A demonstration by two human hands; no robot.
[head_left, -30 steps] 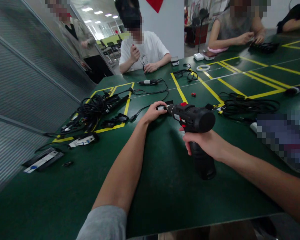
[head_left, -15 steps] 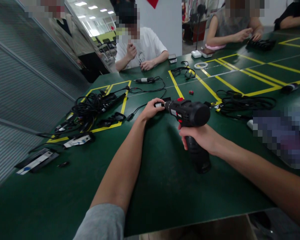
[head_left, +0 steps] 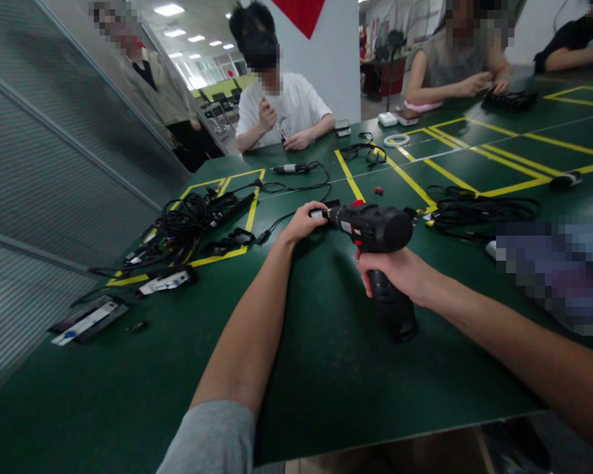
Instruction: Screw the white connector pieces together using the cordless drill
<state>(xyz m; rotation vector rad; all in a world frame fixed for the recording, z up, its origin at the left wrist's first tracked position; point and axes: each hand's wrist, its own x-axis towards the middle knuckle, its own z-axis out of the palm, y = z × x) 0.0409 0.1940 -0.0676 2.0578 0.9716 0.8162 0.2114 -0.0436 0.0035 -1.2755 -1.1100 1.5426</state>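
My right hand (head_left: 394, 271) is wrapped round the grip of a black cordless drill (head_left: 375, 227) with red buttons. The drill lies level, its chuck and bit aimed left at a small black piece with a white label (head_left: 319, 214). Around that piece, my left hand (head_left: 304, 222) is closed, holding it near the green table (head_left: 326, 382). The bit meets or nearly meets the piece; the exact contact is too small to tell. My fingers hide much of the piece. A black cable with a connector (head_left: 264, 236) lies just left of this hand.
Tangled black cables (head_left: 188, 214) lie left inside yellow tape, with a flat black piece (head_left: 91, 320) nearer me. More cables (head_left: 484, 205) lie right, beside a blurred-out object (head_left: 553, 276). A pen-shaped electric tool (head_left: 291, 168) lies ahead. Co-workers sit across the table; another person stands at left.
My view has tilted up slightly, so the scene sits a little lower and the left side shifts right. Both hands keep their holds, the drill still pointed at the black piece.
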